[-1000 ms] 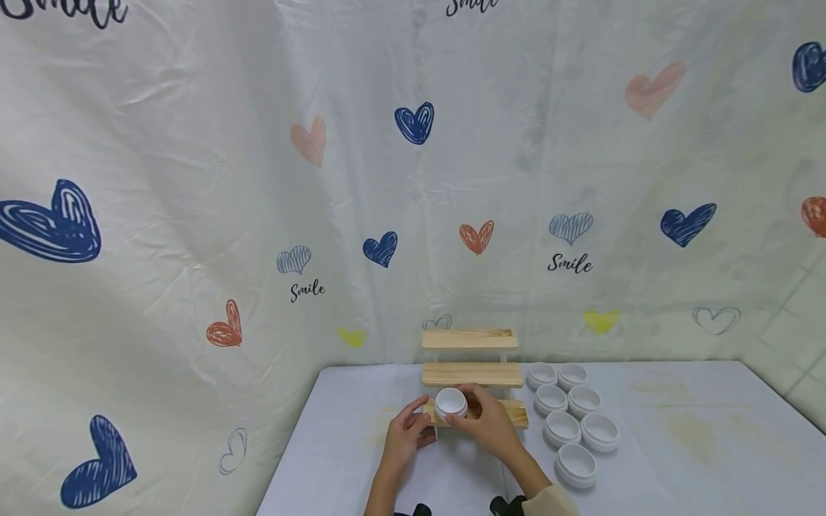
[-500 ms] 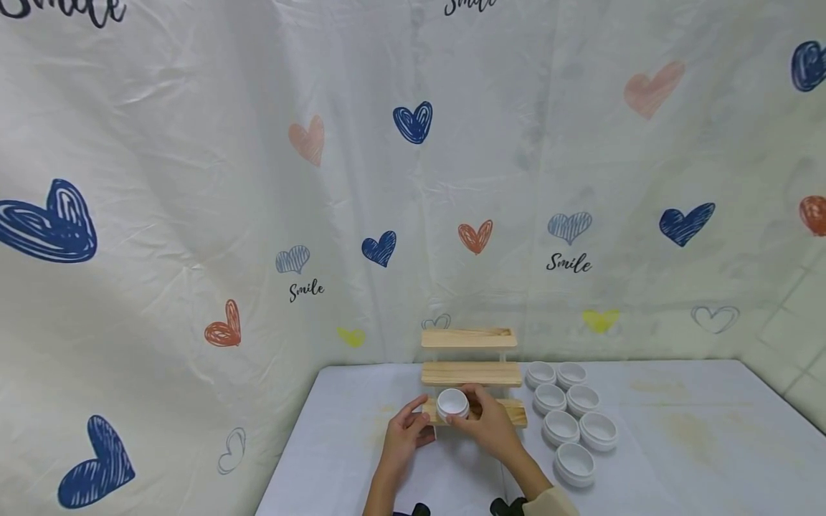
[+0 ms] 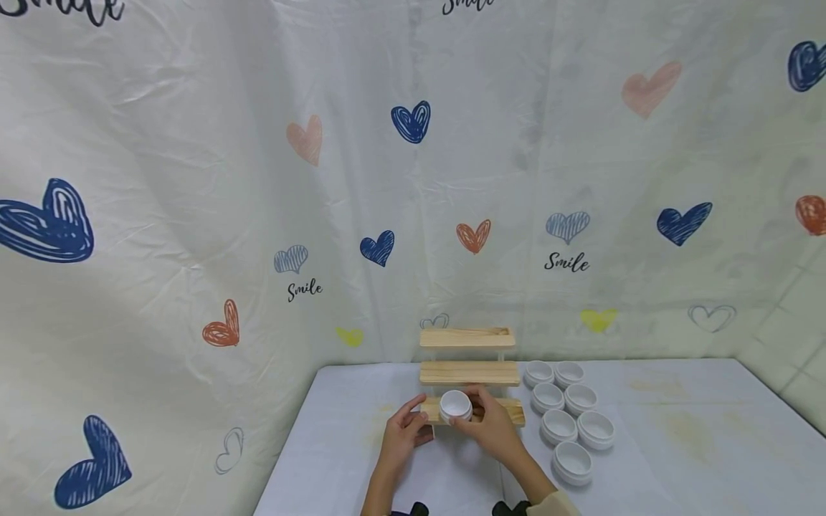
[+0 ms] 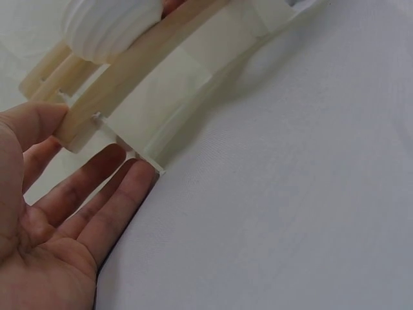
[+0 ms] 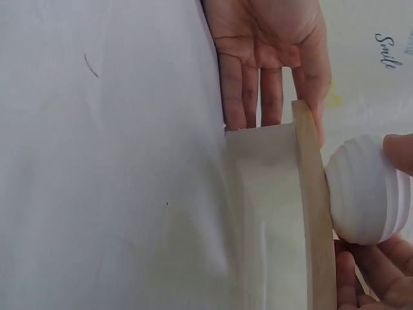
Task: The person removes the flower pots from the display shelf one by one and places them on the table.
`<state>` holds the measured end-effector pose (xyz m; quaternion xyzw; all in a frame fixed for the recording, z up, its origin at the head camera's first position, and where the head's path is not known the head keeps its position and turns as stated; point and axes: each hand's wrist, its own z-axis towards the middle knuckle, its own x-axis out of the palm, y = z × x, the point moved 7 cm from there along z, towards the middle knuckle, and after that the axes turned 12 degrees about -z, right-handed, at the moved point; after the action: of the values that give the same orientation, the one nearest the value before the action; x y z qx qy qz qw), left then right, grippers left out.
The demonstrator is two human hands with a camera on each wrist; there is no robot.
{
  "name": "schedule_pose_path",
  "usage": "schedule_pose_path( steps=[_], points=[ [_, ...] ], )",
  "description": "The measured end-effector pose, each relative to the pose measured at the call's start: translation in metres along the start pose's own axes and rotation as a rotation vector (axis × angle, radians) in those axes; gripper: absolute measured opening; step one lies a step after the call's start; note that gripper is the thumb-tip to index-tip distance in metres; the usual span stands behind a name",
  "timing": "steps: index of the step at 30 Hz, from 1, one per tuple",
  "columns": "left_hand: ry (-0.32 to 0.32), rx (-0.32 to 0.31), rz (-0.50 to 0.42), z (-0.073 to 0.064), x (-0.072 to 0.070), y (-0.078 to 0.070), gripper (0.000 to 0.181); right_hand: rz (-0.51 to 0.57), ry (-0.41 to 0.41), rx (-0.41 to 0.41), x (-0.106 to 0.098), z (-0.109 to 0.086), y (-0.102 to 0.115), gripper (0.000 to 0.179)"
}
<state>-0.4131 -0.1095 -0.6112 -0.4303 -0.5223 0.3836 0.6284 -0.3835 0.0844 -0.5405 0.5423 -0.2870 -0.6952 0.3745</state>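
Observation:
A small white ribbed bowl (image 3: 455, 407) sits upright on the lowest step of a three-tier wooden stand (image 3: 514, 413). My right hand (image 3: 493, 428) grips that bowl from the right, thumb in front and fingers behind. In the right wrist view, the thumb (image 5: 400, 154) lies against the side of the bowl (image 5: 362, 194). My left hand (image 3: 400, 438) pinches the left end of the same step. The left wrist view has its thumb on the wood (image 4: 84, 123), with other fingers (image 4: 110, 187) by the clear support below.
Several matching white bowls (image 3: 558, 427) stand in two rough columns right of the stand. A white cloth covers the table (image 3: 671, 444). Close behind hangs a white curtain (image 3: 413, 186) printed with hearts.
My right hand has slid the bowl slightly to the right along the lowest step. My left hand keeps its place at the step's end.

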Motion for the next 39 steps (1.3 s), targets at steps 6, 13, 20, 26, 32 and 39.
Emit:
schedule_pose_path(
  steps=[6,13,20,26,32,39],
  points=[
    [0.008,0.004,0.006,-0.003,0.003,-0.003,0.051,0.051,0.010,0.016,-0.002,-0.003,-0.002,0.055],
    [0.006,-0.003,0.011,-0.003,0.004,-0.006,0.052,0.068,0.010,0.012,-0.005,-0.006,-0.003,0.058],
    [0.011,0.007,0.022,-0.004,0.005,-0.007,0.053,0.130,0.081,0.013,-0.014,-0.018,0.003,0.063],
    [-0.002,0.019,0.053,-0.004,0.003,-0.006,0.051,0.128,0.143,-0.007,-0.024,-0.029,0.005,0.066],
    [-0.013,0.010,0.066,-0.004,0.001,-0.004,0.050,0.108,0.161,-0.037,-0.038,-0.040,0.006,0.066],
    [-0.016,0.007,0.067,-0.005,0.003,-0.004,0.051,0.121,0.160,-0.137,-0.056,-0.051,0.012,0.064]
  ],
)
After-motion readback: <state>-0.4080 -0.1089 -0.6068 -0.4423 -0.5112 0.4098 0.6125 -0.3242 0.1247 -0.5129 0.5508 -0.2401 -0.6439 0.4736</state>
